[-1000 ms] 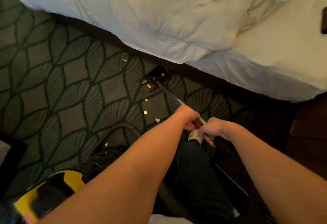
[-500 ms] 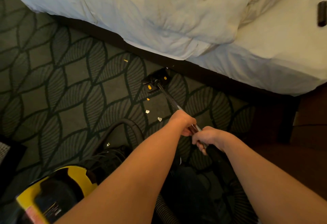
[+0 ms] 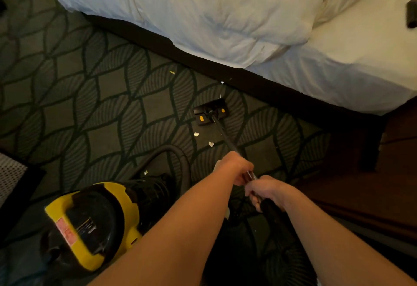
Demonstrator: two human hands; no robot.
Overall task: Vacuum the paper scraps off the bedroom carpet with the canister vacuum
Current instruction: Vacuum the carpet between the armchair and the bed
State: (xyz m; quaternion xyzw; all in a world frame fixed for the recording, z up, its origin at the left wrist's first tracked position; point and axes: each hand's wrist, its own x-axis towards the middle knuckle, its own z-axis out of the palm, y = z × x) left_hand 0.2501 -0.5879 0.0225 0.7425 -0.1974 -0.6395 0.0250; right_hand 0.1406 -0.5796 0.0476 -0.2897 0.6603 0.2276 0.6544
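My left hand (image 3: 234, 167) and my right hand (image 3: 265, 189) both grip the vacuum wand (image 3: 224, 136), left ahead of right. The wand runs forward to the black floor head (image 3: 211, 111) with two yellow tabs, which rests on the patterned green carpet (image 3: 90, 96) close to the bed. Two white paper scraps (image 3: 196, 134) lie just behind the head, left of the wand. More small scraps (image 3: 172, 72) sit further out and by the bed base. The yellow and black canister (image 3: 90, 224) stands at my lower left, its black hose (image 3: 178, 157) arching up beside it.
A bed with rumpled white bedding (image 3: 225, 14) on a dark base (image 3: 225, 71) fills the top and right. A dark object (image 3: 411, 13) lies on the mattress. Dark wooden furniture (image 3: 372, 172) stands at the right. A dark-framed mesh item (image 3: 11, 177) sits at the left edge.
The floor head has drawn back from the bed base toward me, uncovering small scraps near the base. The view has shifted, bringing more of the canister into sight.
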